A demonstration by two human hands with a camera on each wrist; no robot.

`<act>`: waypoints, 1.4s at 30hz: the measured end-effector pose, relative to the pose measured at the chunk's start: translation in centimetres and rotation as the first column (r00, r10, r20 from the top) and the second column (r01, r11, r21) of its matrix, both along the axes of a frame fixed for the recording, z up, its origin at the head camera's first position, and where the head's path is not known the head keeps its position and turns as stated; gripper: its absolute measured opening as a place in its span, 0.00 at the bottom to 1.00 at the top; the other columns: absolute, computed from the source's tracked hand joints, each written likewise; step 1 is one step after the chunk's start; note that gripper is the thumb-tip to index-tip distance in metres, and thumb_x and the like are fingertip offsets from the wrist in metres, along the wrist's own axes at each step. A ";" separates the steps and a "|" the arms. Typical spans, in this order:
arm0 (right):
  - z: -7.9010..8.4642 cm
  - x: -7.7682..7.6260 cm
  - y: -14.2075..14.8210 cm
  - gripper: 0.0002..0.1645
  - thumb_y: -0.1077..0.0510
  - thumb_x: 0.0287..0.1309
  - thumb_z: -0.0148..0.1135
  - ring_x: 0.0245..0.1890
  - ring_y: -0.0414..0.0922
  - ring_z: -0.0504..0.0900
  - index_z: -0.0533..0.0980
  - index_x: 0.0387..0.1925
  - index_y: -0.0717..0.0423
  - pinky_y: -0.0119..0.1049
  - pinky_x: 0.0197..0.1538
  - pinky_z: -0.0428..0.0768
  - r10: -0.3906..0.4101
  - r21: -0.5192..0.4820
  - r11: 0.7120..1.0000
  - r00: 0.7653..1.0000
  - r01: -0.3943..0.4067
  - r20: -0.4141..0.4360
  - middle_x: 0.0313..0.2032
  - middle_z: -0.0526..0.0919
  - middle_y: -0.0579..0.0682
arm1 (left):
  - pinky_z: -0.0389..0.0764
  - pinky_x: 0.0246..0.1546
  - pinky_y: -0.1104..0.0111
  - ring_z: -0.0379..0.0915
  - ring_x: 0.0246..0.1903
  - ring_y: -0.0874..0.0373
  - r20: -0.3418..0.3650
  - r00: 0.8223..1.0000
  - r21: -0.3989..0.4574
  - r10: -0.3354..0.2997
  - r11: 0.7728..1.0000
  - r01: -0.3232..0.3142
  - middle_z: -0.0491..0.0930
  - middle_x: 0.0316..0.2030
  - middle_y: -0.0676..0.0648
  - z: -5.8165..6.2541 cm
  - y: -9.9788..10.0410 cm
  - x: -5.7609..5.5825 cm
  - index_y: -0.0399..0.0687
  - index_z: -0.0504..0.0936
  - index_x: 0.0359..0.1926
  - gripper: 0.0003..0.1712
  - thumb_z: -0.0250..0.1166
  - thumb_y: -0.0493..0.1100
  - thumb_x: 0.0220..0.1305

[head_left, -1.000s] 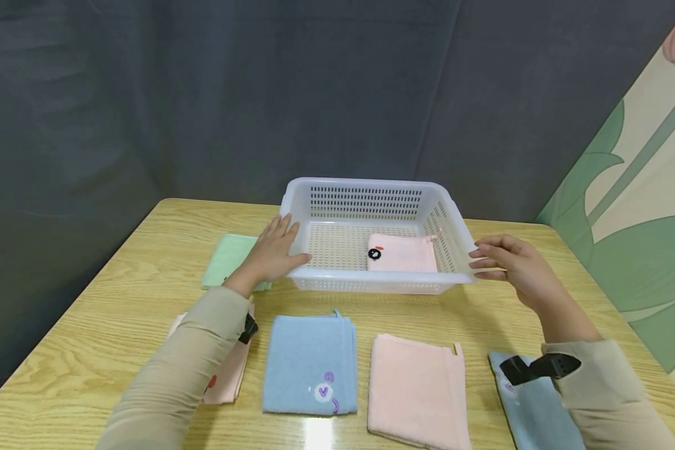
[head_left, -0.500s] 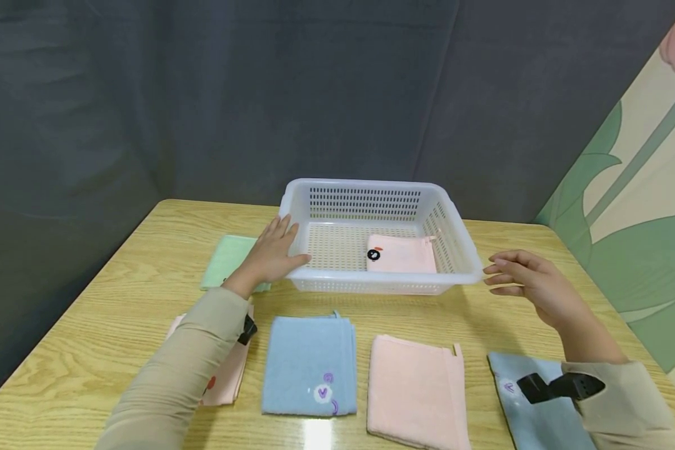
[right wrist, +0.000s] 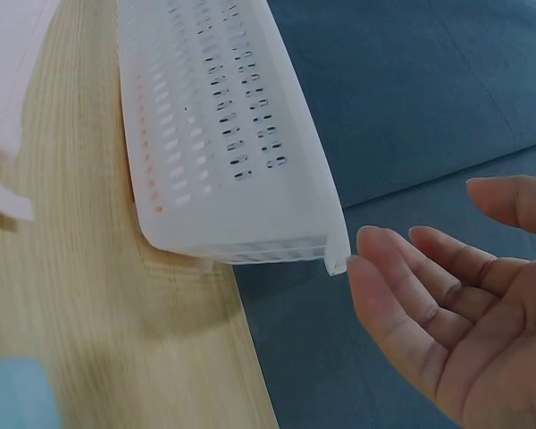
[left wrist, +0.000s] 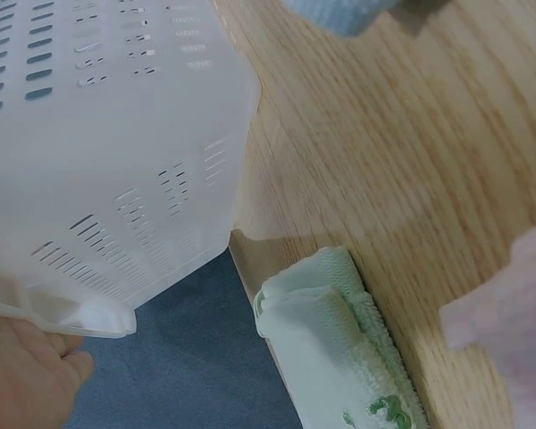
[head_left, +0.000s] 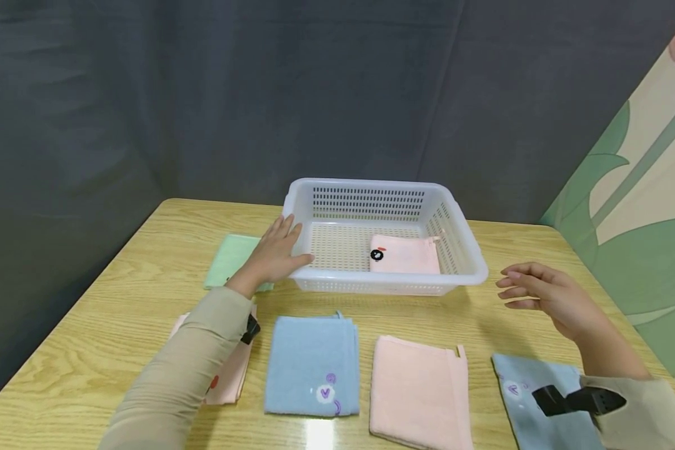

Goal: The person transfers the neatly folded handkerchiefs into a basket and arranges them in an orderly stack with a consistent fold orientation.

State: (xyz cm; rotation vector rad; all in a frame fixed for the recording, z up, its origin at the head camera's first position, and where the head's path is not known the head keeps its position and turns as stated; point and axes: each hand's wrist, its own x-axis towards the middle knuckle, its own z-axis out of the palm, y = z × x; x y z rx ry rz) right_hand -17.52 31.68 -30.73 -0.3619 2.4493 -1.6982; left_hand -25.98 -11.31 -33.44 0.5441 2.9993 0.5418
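A white plastic basket (head_left: 337, 275) with slotted walls stands towards the back of the table. My left hand (head_left: 271, 253) rests on its left rim, fingers spread and straight, thumb over the inner side. In the left wrist view, those fingers (left wrist: 58, 353) lie along the rim. Inside the basket, at the right, is a folded pink towel (head_left: 407, 255) with a black round patch. My right hand (head_left: 554, 294) hovers right of the basket, holding nothing, its fingers loosely bent. The right wrist view shows its fingertips (right wrist: 366, 241) close to the basket's corner in that view.
Along the front lie a folded blue towel (head_left: 309, 350), a pink towel (head_left: 419, 394) and another blue towel (head_left: 520, 400) under the right forearm. A green towel (head_left: 230, 256) and a pink towel (head_left: 233, 375) are partly hidden by the left arm. A dark curtain (head_left: 315, 94) hangs behind.
My right hand has left the basket's right rim and drawn back to the right and towards me. My left hand has stayed on the left rim.
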 end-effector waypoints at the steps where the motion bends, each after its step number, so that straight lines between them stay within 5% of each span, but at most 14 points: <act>1: 0.0 0.1 0.1 0.08 0.59 0.62 0.43 0.33 0.41 0.79 0.69 0.39 0.48 0.33 0.34 0.77 0.001 0.006 1.000 1.000 -0.001 0.001 0.35 0.77 0.43 | 0.31 0.60 0.61 0.21 0.63 0.51 0.001 1.000 0.000 -0.001 1.000 0.001 0.34 0.65 0.42 0.0 0.0 0.0 0.38 0.46 0.65 0.43 0.45 0.61 0.58; 23: -2.1 2.9 4.5 0.16 0.61 0.65 0.36 0.35 0.41 0.78 0.70 0.42 0.40 0.32 0.34 0.77 0.025 0.012 1.000 0.998 -0.026 0.061 0.36 0.76 0.41 | 0.33 0.60 0.59 0.22 0.63 0.50 0.003 1.000 0.008 -0.002 1.000 0.002 0.34 0.65 0.41 -0.1 -0.1 -0.1 0.39 0.46 0.65 0.43 0.46 0.61 0.58; 42: -3.9 4.5 6.8 0.14 0.58 0.65 0.36 0.35 0.41 0.77 0.68 0.41 0.36 0.34 0.35 0.77 -0.050 0.148 0.988 0.990 0.030 0.133 0.36 0.75 0.40 | 0.33 0.60 0.59 0.22 0.63 0.51 0.004 1.000 0.013 -0.001 1.000 0.000 0.34 0.65 0.42 0.0 0.0 0.0 0.39 0.46 0.65 0.43 0.46 0.61 0.58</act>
